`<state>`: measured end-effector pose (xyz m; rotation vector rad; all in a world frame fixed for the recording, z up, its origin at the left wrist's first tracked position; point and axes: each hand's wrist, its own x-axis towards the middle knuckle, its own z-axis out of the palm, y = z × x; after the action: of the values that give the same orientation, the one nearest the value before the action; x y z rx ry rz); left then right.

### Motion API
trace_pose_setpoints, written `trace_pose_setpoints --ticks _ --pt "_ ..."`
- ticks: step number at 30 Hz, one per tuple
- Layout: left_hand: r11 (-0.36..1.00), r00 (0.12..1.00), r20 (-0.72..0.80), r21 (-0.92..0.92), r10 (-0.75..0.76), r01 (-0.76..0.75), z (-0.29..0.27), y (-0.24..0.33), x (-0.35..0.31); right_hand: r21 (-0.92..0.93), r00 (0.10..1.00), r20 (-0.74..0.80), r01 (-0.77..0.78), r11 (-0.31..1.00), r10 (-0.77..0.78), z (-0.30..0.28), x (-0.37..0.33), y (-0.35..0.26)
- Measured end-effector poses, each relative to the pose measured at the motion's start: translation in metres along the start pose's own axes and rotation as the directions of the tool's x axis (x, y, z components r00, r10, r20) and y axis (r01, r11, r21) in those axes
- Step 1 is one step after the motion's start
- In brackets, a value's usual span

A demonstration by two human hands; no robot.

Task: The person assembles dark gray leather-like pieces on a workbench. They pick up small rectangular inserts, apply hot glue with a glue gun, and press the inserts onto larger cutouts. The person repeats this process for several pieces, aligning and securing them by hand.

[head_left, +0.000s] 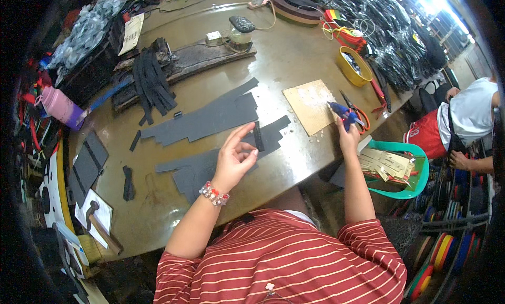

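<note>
My left hand [234, 159], with a beaded bracelet at the wrist, holds a short black strip [258, 136] between thumb and fingers. It is above dark grey stepped-edge sheet pieces [213, 120], which lie in rows on the table. My right hand [347, 138] grips a blue glue gun [344, 113] at the right edge of a tan board [307, 107]. Whitish residue marks that board. Orange-handled scissors [362, 117] lie just beyond the glue gun.
A green basin [422, 180] of cut pieces stands at right, below a yellow tub [355, 67]. Black strips [150, 83], a pink-purple bottle [62, 108] and a hammer [100, 225] are at left. Another person [468, 114] is at far right.
</note>
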<state>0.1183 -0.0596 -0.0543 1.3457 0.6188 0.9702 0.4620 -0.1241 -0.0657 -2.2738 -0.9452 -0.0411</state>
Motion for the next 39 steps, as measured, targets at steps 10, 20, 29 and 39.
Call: trace_pose_setpoints --ticks 10,20,29,39 --pt "0.935 0.985 0.155 -0.332 -0.072 0.120 0.007 0.000 -0.006 0.810 0.821 0.469 -0.252 0.529 -0.327 0.022 -0.122 -0.078" --pt "0.951 0.968 0.236 -0.273 -0.082 0.147 0.012 0.003 -0.008 0.571 0.515 0.665 -0.817 -0.078 -0.541 0.040 -0.130 -0.112" --pt "0.945 0.962 0.265 -0.293 -0.066 0.146 0.015 -0.001 -0.011 0.598 0.539 0.667 -0.799 -0.063 -0.514 0.043 -0.130 -0.101" --pt "0.356 0.958 0.286 0.892 0.032 -0.278 -0.031 0.017 0.001 0.865 0.768 0.500 -0.416 0.282 -0.401 0.016 -0.089 -0.091"
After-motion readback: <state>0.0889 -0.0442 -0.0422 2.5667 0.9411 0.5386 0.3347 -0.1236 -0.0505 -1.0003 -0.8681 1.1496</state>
